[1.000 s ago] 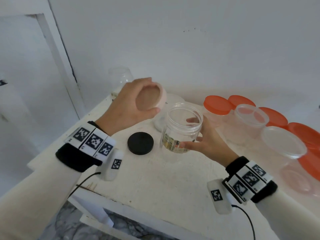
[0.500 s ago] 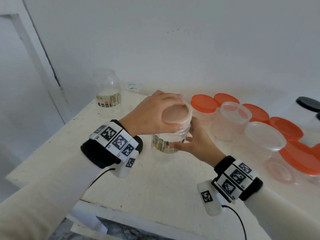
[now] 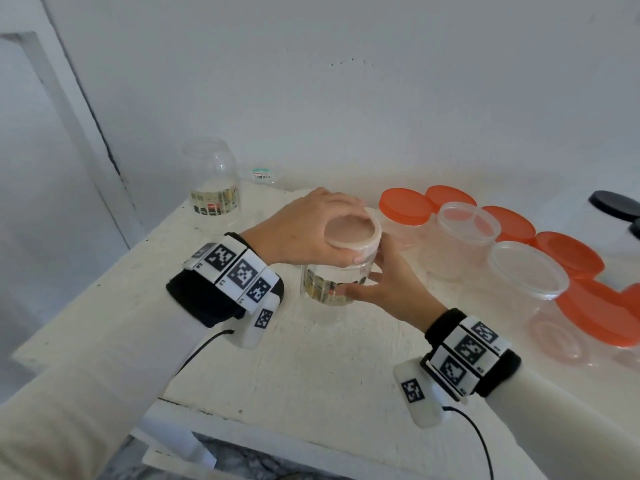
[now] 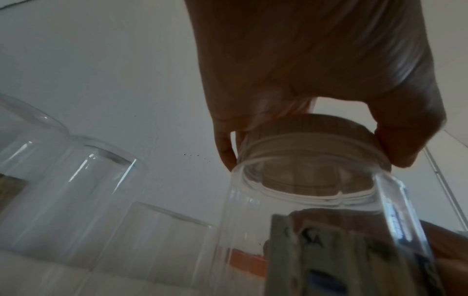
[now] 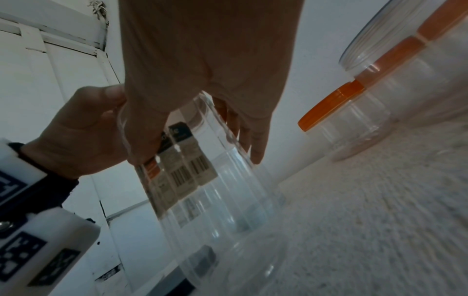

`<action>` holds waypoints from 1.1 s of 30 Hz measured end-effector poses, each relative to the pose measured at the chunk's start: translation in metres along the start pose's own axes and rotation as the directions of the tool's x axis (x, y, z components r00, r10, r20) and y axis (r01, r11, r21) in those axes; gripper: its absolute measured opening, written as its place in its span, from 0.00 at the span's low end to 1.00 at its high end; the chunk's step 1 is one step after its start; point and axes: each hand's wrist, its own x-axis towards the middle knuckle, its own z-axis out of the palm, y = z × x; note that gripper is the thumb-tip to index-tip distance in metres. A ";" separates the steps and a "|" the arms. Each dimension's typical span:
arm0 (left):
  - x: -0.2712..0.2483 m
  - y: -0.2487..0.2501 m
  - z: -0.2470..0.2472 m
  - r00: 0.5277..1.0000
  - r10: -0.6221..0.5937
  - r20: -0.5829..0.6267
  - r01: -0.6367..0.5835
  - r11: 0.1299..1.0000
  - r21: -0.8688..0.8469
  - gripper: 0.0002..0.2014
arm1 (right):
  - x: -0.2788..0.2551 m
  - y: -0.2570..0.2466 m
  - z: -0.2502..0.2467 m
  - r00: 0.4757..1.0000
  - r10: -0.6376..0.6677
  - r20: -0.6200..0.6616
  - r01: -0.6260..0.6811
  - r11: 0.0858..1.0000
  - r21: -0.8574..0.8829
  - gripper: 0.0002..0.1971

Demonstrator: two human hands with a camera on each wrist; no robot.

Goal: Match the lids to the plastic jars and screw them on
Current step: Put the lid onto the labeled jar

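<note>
A person's left hand (image 3: 304,230) curls its grip around the rim of a pale lid (image 3: 353,233) seated on the mouth of a clear labelled jar (image 3: 332,284), while the right hand (image 3: 388,285) wraps thumb and fingers around the jar's wall, holding it near the middle of the white tabletop (image 3: 311,368). The left wrist view shows the lid's ribbed skirt sitting on the jar's threaded neck, fingertips (image 4: 225,154) pressed to either side. Behind the hands, toward the tabletop's back left corner, stands another clear labelled jar (image 3: 213,181), uncapped. Crowding the right side, just beside the right hand, are jars with orange lids (image 3: 405,206), one open clear tub (image 3: 467,237) and another tub capped with a clear lid (image 3: 526,268). A black lid (image 3: 614,206) lies at the far right edge.
</note>
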 end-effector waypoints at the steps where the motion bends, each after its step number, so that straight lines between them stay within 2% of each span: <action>1: -0.001 0.000 0.000 1.000 -0.001 -0.005 0.001 1.000 -0.015 0.39 | 0.001 0.000 -0.002 1.000 0.005 0.028 -0.004 1.000 -0.019 0.45; 5: -0.016 -0.012 0.000 0.992 0.008 -0.126 -0.025 0.990 -0.138 0.50 | 0.003 -0.006 -0.027 0.970 0.068 0.235 -0.025 0.983 -0.184 0.67; 7: -0.027 -0.020 0.006 0.977 -0.043 -0.211 -0.013 0.966 -0.259 0.54 | 0.005 -0.019 -0.042 0.972 0.049 0.229 0.000 0.978 -0.210 0.70; 8: -0.032 -0.023 0.011 0.969 -0.091 -0.228 0.013 0.947 -0.321 0.55 | 0.006 -0.027 -0.048 0.978 0.031 0.206 0.015 0.976 -0.218 0.68; 10: -0.039 -0.025 0.027 0.960 -0.183 -0.213 0.078 0.903 -0.423 0.60 | 0.010 -0.048 -0.055 0.984 -0.015 0.178 0.059 0.968 -0.243 0.59; 13: -0.039 -0.022 0.047 0.946 -0.273 -0.177 0.123 0.803 -0.584 0.61 | 0.019 -0.080 -0.052 0.971 -0.040 0.235 0.127 0.920 -0.370 0.48; 16: -0.034 -0.020 0.056 0.938 -0.304 -0.164 0.102 0.696 -0.710 0.55 | 0.030 -0.103 -0.039 0.939 -0.026 0.343 0.224 0.803 -0.552 0.48; 20: -0.029 -0.026 0.065 0.918 -0.360 -0.165 0.133 0.673 -0.727 0.53 | 0.044 -0.115 -0.030 0.889 0.083 0.450 0.313 0.607 -0.731 0.44; 22: -0.027 -0.029 0.065 0.919 -0.361 -0.162 0.138 0.677 -0.723 0.53 | 0.050 -0.117 -0.027 0.878 0.130 0.461 0.324 0.548 -0.771 0.44; 26: -0.027 -0.032 0.062 0.923 -0.358 -0.142 0.163 0.697 -0.698 0.51 | 0.057 -0.123 -0.023 0.849 0.163 0.502 0.363 0.512 -0.779 0.47; 33: -0.026 -0.038 0.052 0.960 -0.274 -0.064 0.148 0.684 -0.715 0.40 | 0.063 -0.124 -0.024 0.780 0.194 0.594 0.414 0.552 -0.724 0.46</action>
